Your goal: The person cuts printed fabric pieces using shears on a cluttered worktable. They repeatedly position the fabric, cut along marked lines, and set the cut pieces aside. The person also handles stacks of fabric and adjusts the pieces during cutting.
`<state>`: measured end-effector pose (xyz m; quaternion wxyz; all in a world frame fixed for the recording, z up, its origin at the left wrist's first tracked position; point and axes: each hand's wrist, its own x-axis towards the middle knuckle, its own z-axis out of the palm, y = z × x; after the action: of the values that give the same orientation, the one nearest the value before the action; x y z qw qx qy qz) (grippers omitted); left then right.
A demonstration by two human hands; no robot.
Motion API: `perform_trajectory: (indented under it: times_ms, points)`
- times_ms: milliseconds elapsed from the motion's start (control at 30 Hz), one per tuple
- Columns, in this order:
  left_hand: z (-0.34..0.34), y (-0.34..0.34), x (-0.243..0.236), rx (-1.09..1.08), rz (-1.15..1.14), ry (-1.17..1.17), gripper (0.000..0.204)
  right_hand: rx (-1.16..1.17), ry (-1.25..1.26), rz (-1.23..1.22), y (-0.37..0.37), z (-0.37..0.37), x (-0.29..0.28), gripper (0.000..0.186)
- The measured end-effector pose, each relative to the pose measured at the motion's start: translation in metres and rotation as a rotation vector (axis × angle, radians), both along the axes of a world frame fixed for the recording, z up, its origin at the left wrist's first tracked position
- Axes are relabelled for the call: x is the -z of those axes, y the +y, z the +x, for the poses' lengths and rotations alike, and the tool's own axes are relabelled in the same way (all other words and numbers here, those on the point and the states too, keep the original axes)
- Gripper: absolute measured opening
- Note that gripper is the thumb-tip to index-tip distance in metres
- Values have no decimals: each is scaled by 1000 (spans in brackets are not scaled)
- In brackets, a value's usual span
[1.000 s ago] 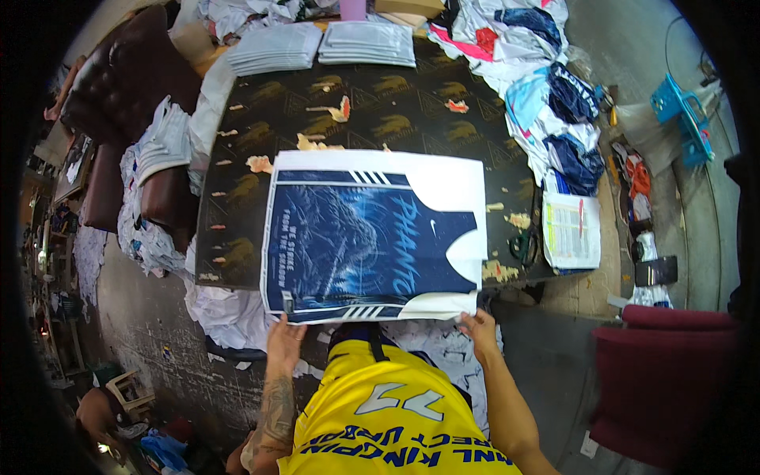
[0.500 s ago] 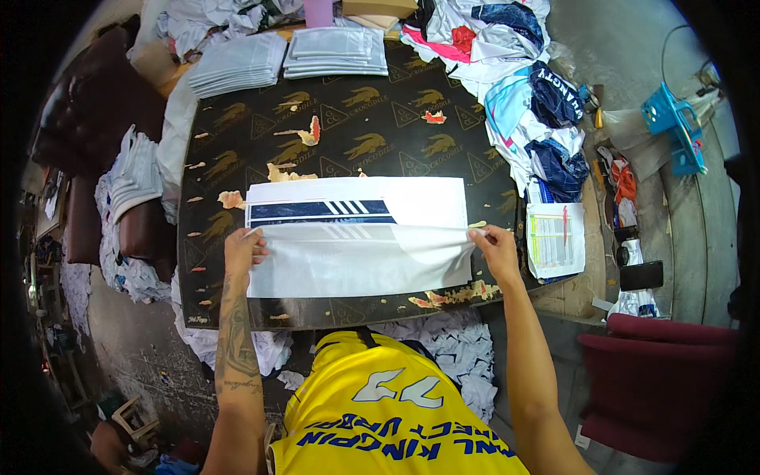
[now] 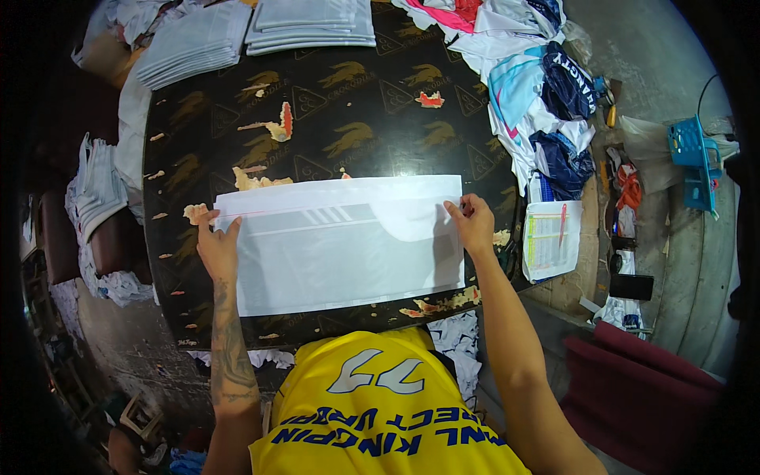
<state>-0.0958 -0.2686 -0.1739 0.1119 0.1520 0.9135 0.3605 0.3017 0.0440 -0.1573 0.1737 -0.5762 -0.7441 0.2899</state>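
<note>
A wide white sheet [image 3: 348, 253] lies flat on the dark table in front of me. A pale grey band with slanted stripes shows through it near its far edge. At its left end is my left hand [image 3: 218, 249], thumb and forefinger spread apart and touching the upper left corner. My right hand [image 3: 476, 228] is at the upper right edge, thumb over the sheet and fingers curled, pinching the margin. The navy printed strip seen earlier is covered. Whether the sheet is paper or cloth I cannot tell.
The black table top [image 3: 332, 142] has peeled patches. Stacks of folded white sheets [image 3: 194, 46] stand at the far left edge. Crumpled sports fabric [image 3: 566, 87] lines the right side, near a printed paper with a red pen [image 3: 552, 241]. A blue plastic basket [image 3: 695, 162] stands farther right.
The white sheet's near layer has been drawn away from me over the navy strip and now lies flat. Both hands moved farther up the sheet; the left fingers have spread. My view shifted slightly.
</note>
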Motion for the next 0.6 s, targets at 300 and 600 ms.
perform_trajectory:
  times_ms: [300, 600]
  points:
    - [204, 67, -13, 1005, 115, 60, 35, 85, -150, -259, -106, 85, -27, 23]
    - [245, 138, -28, 1027, 72, 193, 30, -6, -37, -164, -122, 99, -5, 30]
